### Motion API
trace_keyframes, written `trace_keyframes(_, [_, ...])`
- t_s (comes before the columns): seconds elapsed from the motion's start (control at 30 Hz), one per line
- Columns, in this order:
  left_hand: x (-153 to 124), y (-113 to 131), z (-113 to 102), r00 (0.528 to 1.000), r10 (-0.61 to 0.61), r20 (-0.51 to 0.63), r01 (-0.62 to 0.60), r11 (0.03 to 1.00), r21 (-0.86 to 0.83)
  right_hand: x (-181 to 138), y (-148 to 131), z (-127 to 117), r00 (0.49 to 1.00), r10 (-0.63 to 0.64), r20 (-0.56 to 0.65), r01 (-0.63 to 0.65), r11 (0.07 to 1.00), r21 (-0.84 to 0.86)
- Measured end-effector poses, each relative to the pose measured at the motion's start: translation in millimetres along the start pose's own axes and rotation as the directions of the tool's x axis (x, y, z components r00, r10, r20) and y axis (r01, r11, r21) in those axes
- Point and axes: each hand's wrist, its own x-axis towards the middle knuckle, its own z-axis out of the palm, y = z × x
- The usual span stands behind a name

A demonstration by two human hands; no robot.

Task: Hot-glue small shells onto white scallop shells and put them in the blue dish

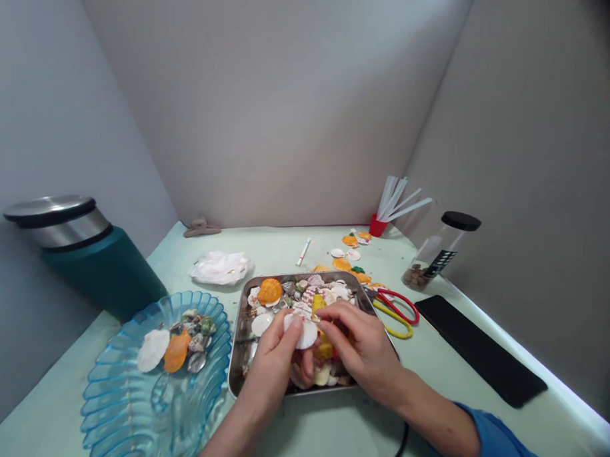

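Note:
Over a metal tray [234, 369], my left hand [275, 347] pinches a white seashell [307, 335] between thumb and fingers. Close by on the right, the fingertips of my right hand [356, 337] are pressed together at the shell's upper edge; whatever they grip is too small to make out. Below both hands the tray is filled with mixed shells, among them an orange scallop shell [270, 292] and a flat white shell [261, 325]. Some yellow pieces [319, 302] show behind my fingers, partly hidden.
A blue fluted glass dish [110, 368] with shells lies left, before a teal bottle [98, 268]. Red-and-yellow-handled scissors [399, 312], a black phone-like slab [481, 351] and a black-lidded jar [437, 253] are right. Behind are a plastic bag [220, 268] and a red cup [378, 226] of white sticks.

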Motion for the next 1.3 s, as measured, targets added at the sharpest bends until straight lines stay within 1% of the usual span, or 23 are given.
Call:
trace_keyframes(0.07, [1,2,-1,0.999,-0.001,-0.053,-0.001,0.999,-0.035,4,2,-9,0.995,0.05,0.088,-0.04,0.993,-0.111])
trace_keyframes(0.1, [2,4,-2,0.996,0.005,-0.091,-0.01,0.999,-0.049,6,2,-14,0.985,0.1,0.138,-0.073,0.979,-0.192])
trace_keyframes(0.17, [3,7,-4,0.984,0.039,-0.173,-0.048,0.998,-0.05,9,2,-25,0.934,0.209,0.29,-0.094,0.927,-0.364])
trace_keyframes(0.2, [3,8,-5,0.976,0.064,-0.207,-0.073,0.997,-0.034,10,3,-30,0.902,0.261,0.344,-0.097,0.899,-0.427])
trace_keyframes(0.27, [4,11,-8,0.959,0.118,-0.257,-0.12,0.993,0.01,10,3,-38,0.847,0.33,0.418,-0.091,0.863,-0.497])
trace_keyframes(0.33, [5,13,-11,0.942,0.159,-0.295,-0.155,0.987,0.034,8,4,-43,0.813,0.355,0.462,-0.077,0.852,-0.518])
trace_keyframes(0.4, [6,13,-13,0.929,0.18,-0.322,-0.18,0.983,0.031,6,6,-46,0.794,0.363,0.488,-0.061,0.846,-0.531])
trace_keyframes(0.47, [7,12,-13,0.923,0.177,-0.342,-0.181,0.983,0.019,5,7,-46,0.779,0.374,0.503,-0.051,0.837,-0.544])
trace_keyframes(0.57, [8,10,-13,0.929,0.15,-0.339,-0.152,0.988,0.019,4,6,-41,0.771,0.373,0.516,-0.034,0.834,-0.551])
trace_keyframes(0.63, [8,9,-13,0.934,0.141,-0.33,-0.138,0.99,0.032,5,6,-37,0.779,0.367,0.508,-0.048,0.843,-0.536])
trace_keyframes(0.7, [9,9,-13,0.932,0.134,-0.338,-0.125,0.991,0.048,7,9,-36,0.806,0.369,0.463,-0.116,0.865,-0.488])
trace_keyframes(0.77, [10,9,-14,0.928,0.119,-0.354,-0.109,0.993,0.049,8,13,-36,0.843,0.37,0.39,-0.224,0.901,-0.371])
trace_keyframes(0.83, [11,9,-14,0.928,0.098,-0.359,-0.095,0.995,0.027,8,16,-37,0.871,0.385,0.305,-0.348,0.922,-0.168])
trace_keyframes(0.87, [11,9,-14,0.931,0.087,-0.355,-0.089,0.996,0.012,8,18,-37,0.874,0.403,0.271,-0.406,0.913,-0.047])
trace_keyframes(0.93, [10,9,-13,0.941,0.069,-0.331,-0.077,0.997,-0.01,8,19,-33,0.856,0.451,0.252,-0.501,0.844,0.192])
trace_keyframes(0.97, [10,10,-13,0.948,0.062,-0.312,-0.069,0.998,-0.011,7,18,-30,0.838,0.47,0.278,-0.539,0.792,0.285])
trace_keyframes(1.03, [9,10,-12,0.96,0.054,-0.276,-0.058,0.998,-0.005,4,17,-23,0.79,0.488,0.371,-0.61,0.689,0.392])
trace_keyframes(1.1, [8,10,-11,0.964,0.058,-0.258,-0.06,0.998,0.003,2,16,-18,0.756,0.483,0.442,-0.65,0.63,0.424])
trace_keyframes(1.13, [8,10,-11,0.964,0.064,-0.256,-0.063,0.998,0.01,1,16,-16,0.756,0.479,0.446,-0.652,0.617,0.442])
trace_keyframes(1.23, [7,9,-11,0.962,0.075,-0.261,-0.067,0.997,0.04,-1,17,-14,0.795,0.467,0.387,-0.606,0.581,0.544])
trace_keyframes(1.3, [7,8,-12,0.964,0.069,-0.257,-0.054,0.996,0.064,-2,17,-15,0.805,0.46,0.375,-0.591,0.569,0.572])
